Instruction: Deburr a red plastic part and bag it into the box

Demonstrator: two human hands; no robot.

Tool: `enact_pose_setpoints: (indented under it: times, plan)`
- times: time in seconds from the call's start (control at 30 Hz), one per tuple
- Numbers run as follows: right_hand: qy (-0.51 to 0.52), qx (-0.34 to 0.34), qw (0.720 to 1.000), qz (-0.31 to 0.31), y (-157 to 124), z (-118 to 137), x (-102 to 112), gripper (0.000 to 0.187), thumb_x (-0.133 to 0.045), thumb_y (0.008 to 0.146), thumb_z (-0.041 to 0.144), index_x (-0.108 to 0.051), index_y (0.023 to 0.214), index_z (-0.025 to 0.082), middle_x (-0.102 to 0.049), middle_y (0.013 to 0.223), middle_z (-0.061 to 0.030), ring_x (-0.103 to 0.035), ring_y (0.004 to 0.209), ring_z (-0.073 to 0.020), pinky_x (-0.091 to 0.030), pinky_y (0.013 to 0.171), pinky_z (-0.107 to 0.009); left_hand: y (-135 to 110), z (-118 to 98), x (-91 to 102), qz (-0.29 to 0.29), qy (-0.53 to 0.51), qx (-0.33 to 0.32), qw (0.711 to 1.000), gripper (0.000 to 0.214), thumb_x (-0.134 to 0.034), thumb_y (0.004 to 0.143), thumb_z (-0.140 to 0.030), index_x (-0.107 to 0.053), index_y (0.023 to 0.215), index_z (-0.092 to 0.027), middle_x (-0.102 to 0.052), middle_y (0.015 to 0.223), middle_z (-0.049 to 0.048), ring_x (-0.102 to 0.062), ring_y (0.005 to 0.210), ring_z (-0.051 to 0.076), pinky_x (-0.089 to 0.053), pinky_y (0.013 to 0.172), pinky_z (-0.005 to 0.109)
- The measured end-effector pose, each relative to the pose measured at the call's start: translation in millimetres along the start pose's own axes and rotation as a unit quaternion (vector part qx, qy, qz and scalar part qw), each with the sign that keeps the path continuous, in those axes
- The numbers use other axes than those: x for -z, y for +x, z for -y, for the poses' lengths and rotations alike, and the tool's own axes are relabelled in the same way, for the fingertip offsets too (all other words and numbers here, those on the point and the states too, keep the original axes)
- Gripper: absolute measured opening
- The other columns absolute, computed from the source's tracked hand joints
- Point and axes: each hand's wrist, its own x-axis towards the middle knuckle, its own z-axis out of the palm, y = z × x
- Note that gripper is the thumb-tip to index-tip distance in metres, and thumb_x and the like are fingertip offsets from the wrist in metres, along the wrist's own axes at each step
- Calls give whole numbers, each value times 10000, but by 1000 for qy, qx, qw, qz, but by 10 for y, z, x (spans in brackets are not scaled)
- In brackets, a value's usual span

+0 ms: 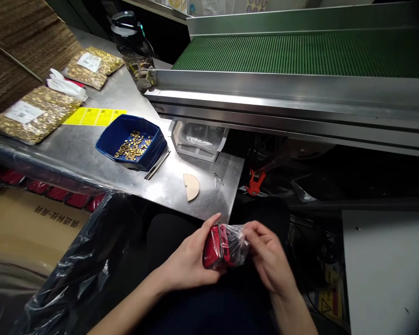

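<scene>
Over my lap, my left hand [188, 260] is closed around a small red and black part [213, 250], its kind unclear, inside a clear plastic bag [236, 244]. My right hand [267, 251] pinches the loose end of that bag on the right. On the metal table [164, 190] just beyond lie a pale half-round disc [192, 187] with a small notch and a few tiny metal pieces [217, 179]. Farther back, a blue bin [106, 142] holds many small brass-coloured pieces [134, 146].
A green conveyor belt [282, 53] with metal side rails runs across the back right. Two bags of brass pieces [38, 111], yellow labels [94, 117], a drink bottle [134, 51] and a clear-grey tray [199, 139] are on the table. A carton [38, 228] with red parts stands lower left.
</scene>
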Motion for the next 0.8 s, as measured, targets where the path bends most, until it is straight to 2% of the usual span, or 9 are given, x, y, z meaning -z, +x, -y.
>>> enact_pose_setpoints:
  times: [0.07,0.13,0.2,0.27,0.33,0.4,0.57,0.7,0.8]
  plan:
    - [-50,89,986,-129,60,110,166,230,-743,926,424,-669,917,207,-611,865,9,-524,762,-113,-445,728,-217,-20,15,21,-43,100,3,994,1135,-785,726,-177,-94,1622,-270,-571,1385,124,-609,1191,323,-484,1062,477]
    - [-150,130,961,-191,89,212,291,241,-703,947,468,-670,943,229,-628,927,3,-553,827,-136,-455,786,-241,-43,29,61,-55,195,6,979,1100,-721,730,-144,-83,1619,-249,-543,1429,144,-546,1272,342,-433,1093,506]
    - [-301,93,940,-134,87,272,305,264,-653,971,504,-683,977,242,-657,950,-9,-587,872,-167,-455,814,-276,-57,28,91,-44,265,10,963,1079,-664,725,-112,-69,1617,-231,-536,1456,149,-518,1299,344,-417,1083,508]
    - [-419,36,907,-12,72,272,198,270,-636,974,513,-700,999,252,-683,974,-15,-611,914,-196,-451,824,-303,-58,15,96,-33,314,14,949,1063,-636,715,-100,-81,1615,-213,-516,1494,151,-497,1322,348,-402,1082,506]
    - [-475,15,877,68,69,226,26,224,-676,951,476,-707,974,255,-695,985,-6,-621,946,-209,-444,843,-314,-55,1,83,-29,351,17,936,1040,-623,713,-94,-112,1613,-204,-501,1518,152,-478,1342,360,-384,1089,515]
    - [-478,16,875,83,83,164,-130,216,-692,939,433,-690,855,235,-682,896,5,-618,878,-197,-439,804,-307,-63,-8,73,-32,363,19,931,1009,-621,717,-91,-156,1604,-211,-503,1521,147,-464,1356,365,-370,1097,525]
    - [-354,114,928,2,144,103,-178,241,-678,954,406,-683,808,214,-659,850,-3,-610,832,-177,-458,796,-294,-165,-45,142,-54,242,53,967,922,-672,708,-113,-292,1537,-249,-538,1478,114,-513,1313,319,-405,1096,483]
    - [-298,170,932,-114,223,139,55,167,-670,967,400,-706,974,238,-682,966,-12,-620,890,-171,-480,838,-294,-231,-58,269,-24,58,119,991,917,-779,715,-189,-335,1509,-301,-588,1403,91,-592,1230,307,-456,1079,464]
    - [-346,146,926,-46,280,152,254,252,-670,950,336,-674,1195,277,-671,1210,-39,-628,1090,-207,-483,973,-355,-232,7,354,16,-135,107,985,970,-835,732,-291,-283,1530,-300,-574,1434,92,-588,1263,306,-448,1101,461]
